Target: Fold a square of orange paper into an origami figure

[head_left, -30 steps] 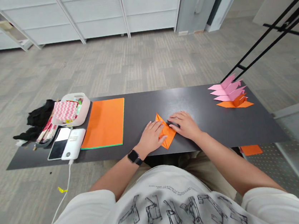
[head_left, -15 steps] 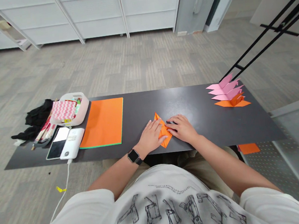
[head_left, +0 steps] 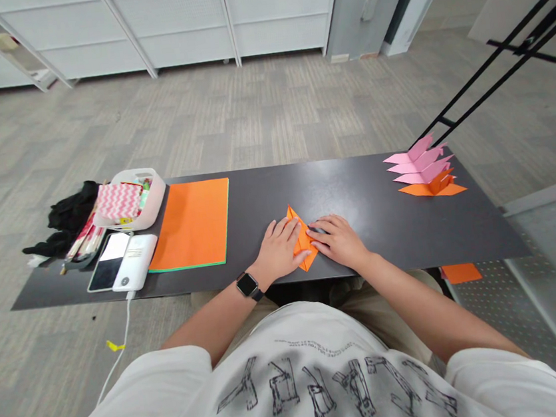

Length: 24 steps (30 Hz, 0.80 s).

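A small folded orange paper, diamond-shaped with creases along its middle, lies near the front edge of the table between both hands. My left hand, with a watch on the wrist, rests flat over its left side, fingers stretched and thumb across the lower part. On the right edge, my right hand has bent fingers, thumb and forefinger close together at the paper's edge. Part of the paper is covered by the hands. Several folded paper figures, pink and orange, stand in a row at the far right.
A stack of orange sheets with a green edge lies left of my hands. Farther left are a white basket, a phone, a white power bank with a cable, and black cloth. A black metal frame rises behind the figures.
The view has shifted very slightly. Both hands stay on the folded orange paper in almost the same pose.
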Motion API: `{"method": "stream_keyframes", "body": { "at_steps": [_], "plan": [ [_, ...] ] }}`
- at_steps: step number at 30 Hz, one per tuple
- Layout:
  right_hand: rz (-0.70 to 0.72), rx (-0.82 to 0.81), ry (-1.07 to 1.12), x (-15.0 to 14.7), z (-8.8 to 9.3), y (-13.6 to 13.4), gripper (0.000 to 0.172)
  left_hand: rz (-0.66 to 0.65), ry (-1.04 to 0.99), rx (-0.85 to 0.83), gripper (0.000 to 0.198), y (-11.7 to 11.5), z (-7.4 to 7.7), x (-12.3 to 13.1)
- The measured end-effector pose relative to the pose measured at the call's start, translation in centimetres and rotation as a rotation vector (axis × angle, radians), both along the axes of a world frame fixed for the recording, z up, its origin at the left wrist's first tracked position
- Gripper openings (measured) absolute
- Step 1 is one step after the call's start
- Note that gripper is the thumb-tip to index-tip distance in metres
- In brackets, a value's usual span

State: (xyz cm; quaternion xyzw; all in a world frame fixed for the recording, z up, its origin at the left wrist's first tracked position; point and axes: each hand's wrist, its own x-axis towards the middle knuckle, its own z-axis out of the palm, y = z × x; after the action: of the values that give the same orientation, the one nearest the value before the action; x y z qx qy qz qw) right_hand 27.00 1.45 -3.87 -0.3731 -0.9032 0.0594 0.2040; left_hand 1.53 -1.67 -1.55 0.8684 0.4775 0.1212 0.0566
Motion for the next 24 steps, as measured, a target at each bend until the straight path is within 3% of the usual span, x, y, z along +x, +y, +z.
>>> {"method": "stream_keyframes", "body": {
  "at_steps": [10, 19, 24],
  "plan": [
    [0.063, -0.028, -0.011, 0.1, 0.4, 0.3, 0.032, -0.063, 0.002, -0.022, 0.078, 1.1, 0.7, -0.3],
    [0.049, -0.045, -0.006, 0.2, 0.2, 0.4, 0.031, -0.076, 0.059, -0.020, 0.104, 3.7, 1.6, -0.7],
    [0.050, -0.064, -0.003, 0.2, 0.3, 0.3, 0.034, -0.037, 0.047, -0.003, 0.084, 4.7, 1.1, -0.8]
  ]
}}
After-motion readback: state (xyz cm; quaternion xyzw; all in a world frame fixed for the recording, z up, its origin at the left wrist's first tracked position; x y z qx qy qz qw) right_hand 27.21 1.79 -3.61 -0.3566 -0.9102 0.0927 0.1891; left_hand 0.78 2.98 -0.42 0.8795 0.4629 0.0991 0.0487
